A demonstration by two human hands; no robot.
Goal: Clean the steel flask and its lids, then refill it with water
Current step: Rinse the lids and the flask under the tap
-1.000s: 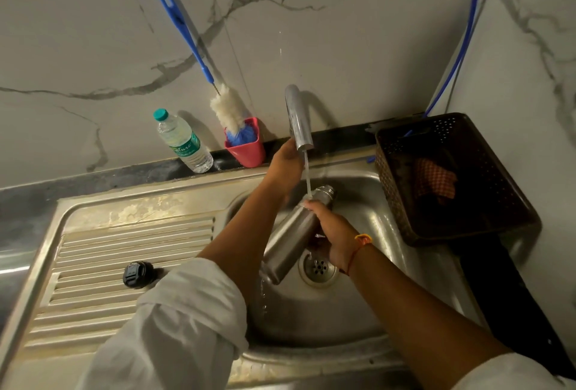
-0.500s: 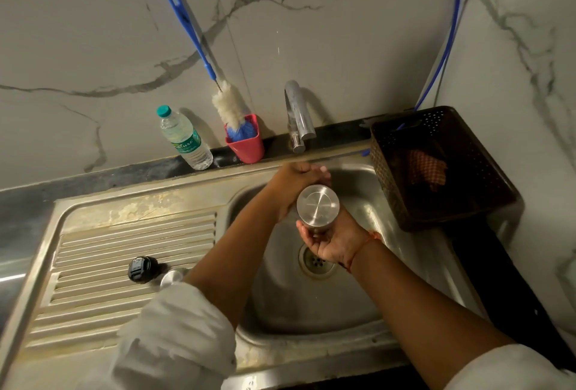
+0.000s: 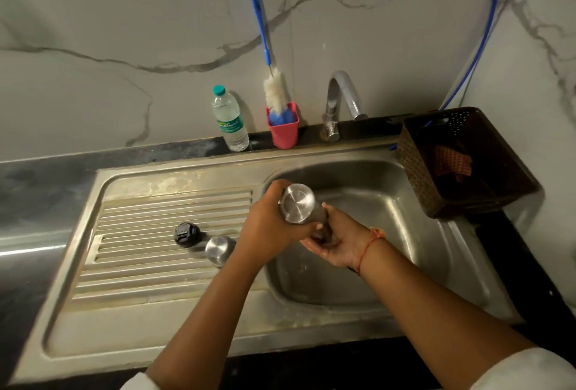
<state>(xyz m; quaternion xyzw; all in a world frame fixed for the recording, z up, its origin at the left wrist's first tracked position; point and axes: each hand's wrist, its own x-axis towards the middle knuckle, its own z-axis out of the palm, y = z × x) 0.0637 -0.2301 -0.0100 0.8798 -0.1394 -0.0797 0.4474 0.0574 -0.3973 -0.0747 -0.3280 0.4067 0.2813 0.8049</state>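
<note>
The steel flask is held upside down over the sink basin, its round base facing me. My left hand wraps around its upper body. My right hand cups it from below, near the mouth, which is hidden. On the ribbed drainboard to the left lie a black lid and a steel lid, side by side. The tap stands behind the basin with no water running from it.
A plastic water bottle and a red cup holding a blue-handled bottle brush stand on the back ledge. A dark perforated basket with a checked cloth sits on the right. A blue hose runs up the wall.
The flask went from tilted under running water to upside down over the basin. The tap's water stopped. My left hand left the tap and gripped the flask.
</note>
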